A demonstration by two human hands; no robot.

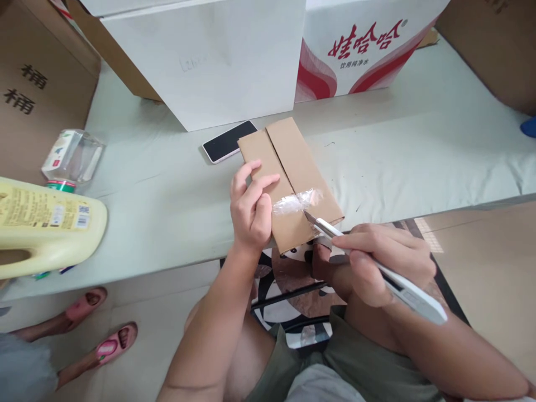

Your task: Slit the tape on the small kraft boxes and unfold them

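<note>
A small brown cardboard box (288,167) lies at the near edge of the pale green surface (397,162), its two flaps meeting along a seam. A crumpled strip of clear tape (298,201) crosses the seam near the front. My left hand (250,207) is closed on the box's left side, thumb on top, holding it down. My right hand (377,262) grips a white utility knife (389,276) like a pen. The blade tip (310,216) touches the box just below the tape.
A black phone (228,140) lies behind the box. Behind it stand a large white box (218,56) and a red-and-white carton (360,44). At left are a yellow jug (46,226), a clear bottle (71,156) and another person's feet in pink sandals (100,335).
</note>
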